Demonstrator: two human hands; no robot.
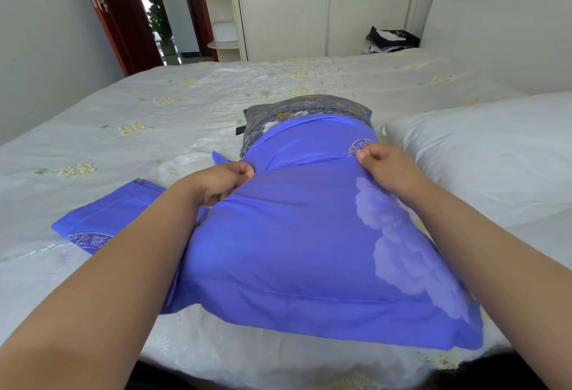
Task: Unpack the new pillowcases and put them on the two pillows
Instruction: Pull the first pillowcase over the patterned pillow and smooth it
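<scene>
Left hand (221,181) and right hand (382,167) both pinch blue pillowcase (297,235) edge, drawn partway over pillow (309,108); second, possibly bare, white pillow (483,154) beside.

white pillow (483,154) close right, folded pillowcase (102,219) left

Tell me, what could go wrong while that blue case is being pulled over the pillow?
The far end of the pillow is still uncovered, so the blue pillowcase may bunch there. The left hand and right hand pinch only its edge, so a grip could slip. The folded second pillowcase could get dragged under the left forearm.
</scene>
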